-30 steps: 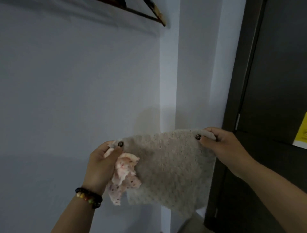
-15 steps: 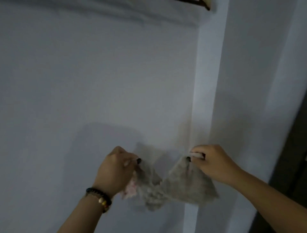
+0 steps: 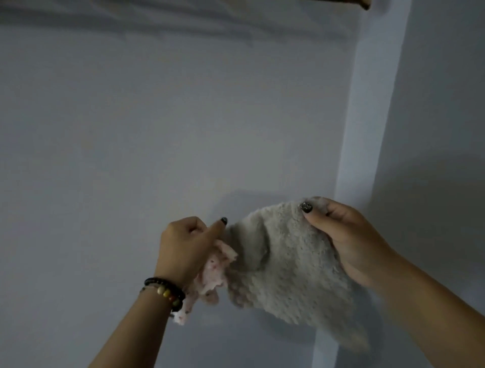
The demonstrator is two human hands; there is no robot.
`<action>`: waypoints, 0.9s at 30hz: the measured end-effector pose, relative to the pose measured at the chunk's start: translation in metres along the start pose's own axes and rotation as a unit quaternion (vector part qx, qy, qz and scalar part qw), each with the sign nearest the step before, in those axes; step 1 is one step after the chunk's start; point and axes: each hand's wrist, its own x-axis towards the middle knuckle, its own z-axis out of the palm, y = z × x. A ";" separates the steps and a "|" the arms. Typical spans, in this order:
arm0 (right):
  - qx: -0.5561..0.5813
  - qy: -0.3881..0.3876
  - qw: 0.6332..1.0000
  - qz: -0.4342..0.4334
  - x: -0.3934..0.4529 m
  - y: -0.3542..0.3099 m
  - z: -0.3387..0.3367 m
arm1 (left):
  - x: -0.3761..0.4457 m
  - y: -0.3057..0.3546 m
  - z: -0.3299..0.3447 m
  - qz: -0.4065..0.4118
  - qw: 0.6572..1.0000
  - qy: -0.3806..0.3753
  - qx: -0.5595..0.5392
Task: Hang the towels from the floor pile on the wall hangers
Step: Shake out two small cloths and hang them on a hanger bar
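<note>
I hold a fluffy beige towel (image 3: 286,265) up in front of the pale wall, chest high. My right hand (image 3: 341,236) pinches its upper right corner between thumb and fingers. My left hand (image 3: 183,247), with a bead bracelet on the wrist, grips the towel's upper left corner together with a bunched pink speckled cloth (image 3: 210,273) that hangs below the palm. The towel sags and drapes down to the right. Only the tip of a wooden wall hanger (image 3: 363,3) shows at the top edge, well above both hands.
A pale blue-grey wall (image 3: 131,131) fills the view. A vertical wall corner (image 3: 367,131) runs down just behind my right hand, with a second wall face to its right.
The towel's top corners have moved apart and the towel hangs more spread than half a second ago. The view has tilted further up and left; the dark door is out of frame.
</note>
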 end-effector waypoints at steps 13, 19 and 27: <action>0.116 -0.320 0.933 0.113 0.000 -0.007 0.047 | 0.024 0.040 -0.030 -0.141 0.940 -0.205 -0.232; -0.158 -0.214 0.959 -0.093 -0.001 -0.015 0.050 | 0.017 0.059 -0.056 -0.079 0.922 -0.303 -0.227; -0.159 -0.109 0.960 -0.202 0.005 -0.027 0.039 | 0.005 0.069 -0.044 0.043 0.931 -0.328 -0.154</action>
